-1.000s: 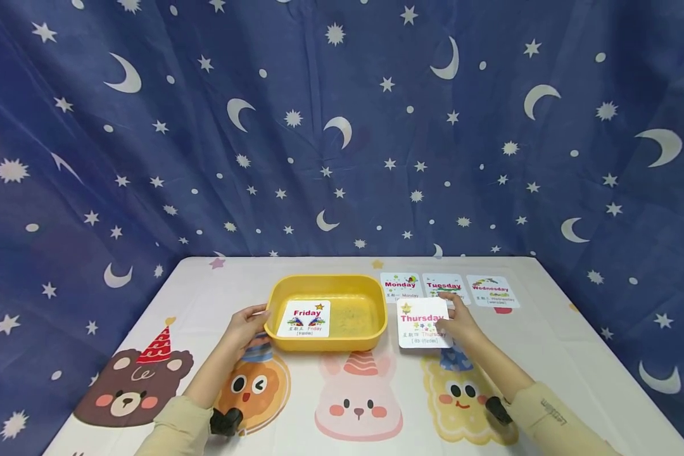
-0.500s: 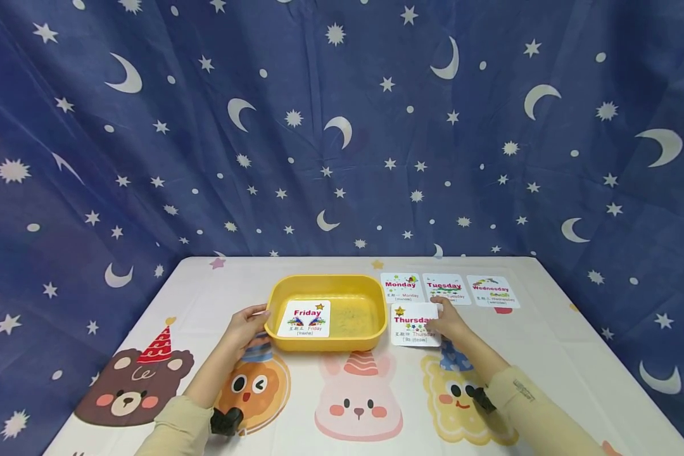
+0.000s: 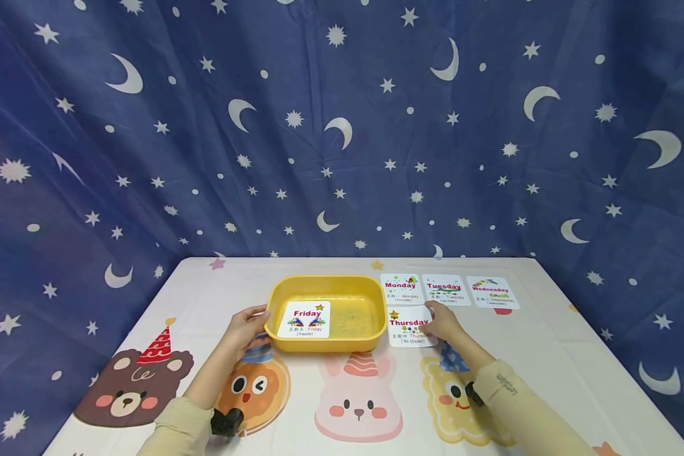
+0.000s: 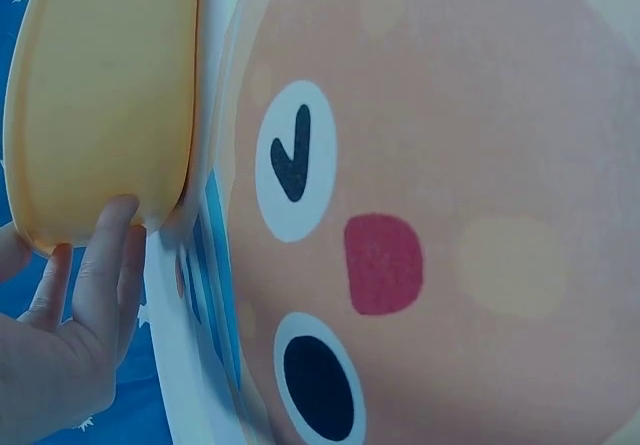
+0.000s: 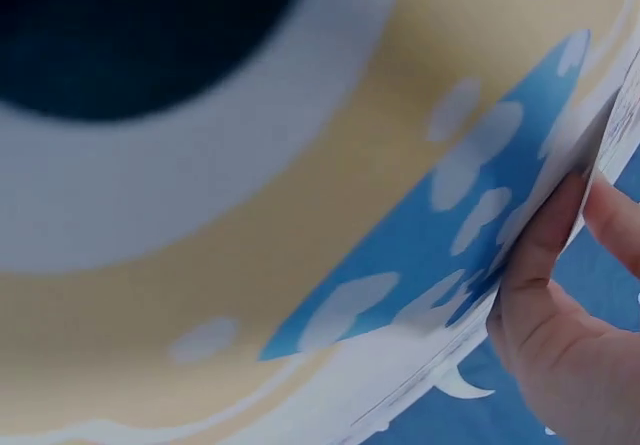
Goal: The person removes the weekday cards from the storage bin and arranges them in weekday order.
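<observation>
My right hand (image 3: 446,322) pinches the right edge of the white Thursday card (image 3: 405,332), which lies at or just above the table beneath the Monday card (image 3: 400,296). In the right wrist view, the card's edge (image 5: 598,150) sits between thumb and finger. My left hand (image 3: 246,326) touches the left end of the yellow tray (image 3: 330,344), its fingers (image 4: 98,275) fairly straight against the outer wall in the left wrist view. Inside the tray, at its left side, lies the Friday card (image 3: 304,324).
The Tuesday card (image 3: 446,297) and Wednesday card (image 3: 493,301) continue the back row to the right of Monday. A pale cartoon-printed cloth (image 3: 547,354) covers the table. Behind it hangs a blue curtain (image 3: 296,202) with moons and stars.
My right hand has moved the Thursday card left and lowered it, from partly covering Monday and Tuesday to below Monday. My left hand and the tray have stayed in place.
</observation>
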Motion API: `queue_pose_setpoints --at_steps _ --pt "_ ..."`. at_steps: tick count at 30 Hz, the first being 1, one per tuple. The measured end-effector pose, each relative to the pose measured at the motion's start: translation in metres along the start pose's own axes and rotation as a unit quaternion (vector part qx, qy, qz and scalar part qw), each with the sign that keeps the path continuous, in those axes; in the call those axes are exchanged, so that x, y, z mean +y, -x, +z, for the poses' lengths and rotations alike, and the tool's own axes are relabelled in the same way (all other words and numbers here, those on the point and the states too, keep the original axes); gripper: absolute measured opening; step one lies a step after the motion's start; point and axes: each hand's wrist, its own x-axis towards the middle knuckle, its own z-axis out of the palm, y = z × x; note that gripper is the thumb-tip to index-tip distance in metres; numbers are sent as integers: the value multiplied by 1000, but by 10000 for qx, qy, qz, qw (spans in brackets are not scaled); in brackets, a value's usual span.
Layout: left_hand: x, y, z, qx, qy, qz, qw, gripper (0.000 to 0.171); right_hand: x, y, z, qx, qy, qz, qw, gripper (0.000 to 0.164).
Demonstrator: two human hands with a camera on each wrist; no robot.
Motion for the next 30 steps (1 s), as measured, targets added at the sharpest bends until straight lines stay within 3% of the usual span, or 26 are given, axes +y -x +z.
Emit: queue_pose_setpoints --at_steps 7,13,22,30 --pt "1 0 1 17 6 -14 10000 46 -6 1 1 13 405 220 9989 67" --pt "2 0 0 42 -29 -17 10000 46 -7 1 1 -4 782 57 9969 64" --pt "1 0 0 56 -52 -85 9999 47 0 2 1 -479 254 91 9985 60" --pt "1 0 0 38 -45 -5 10000 46 -5 1 -1 -540 355 45 9979 58"
